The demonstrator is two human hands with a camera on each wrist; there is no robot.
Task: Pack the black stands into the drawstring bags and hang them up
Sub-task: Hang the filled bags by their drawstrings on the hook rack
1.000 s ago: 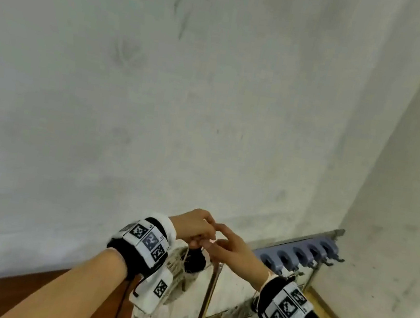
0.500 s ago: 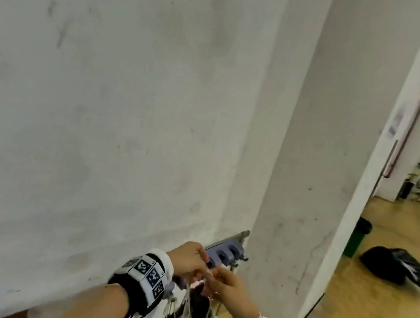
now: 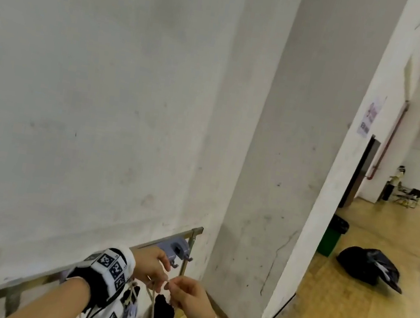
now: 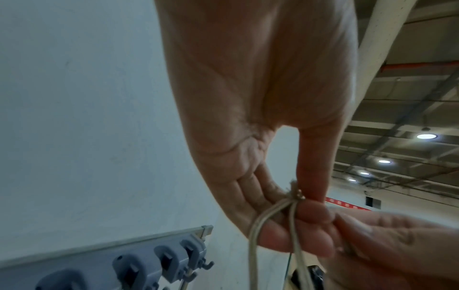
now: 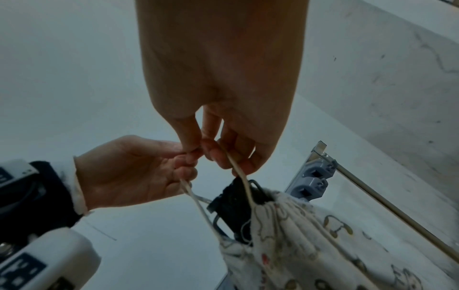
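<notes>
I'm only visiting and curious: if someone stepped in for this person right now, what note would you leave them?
Left hand: pinches the knotted cord.
Right hand: pinches the other cord.
The printed drawstring bag hangs from both cords below the hands, a black stand poking out of its mouth.
Done: stand is in the bag.
Left: loop the cords over a grey hook on the wall rail.
</notes>
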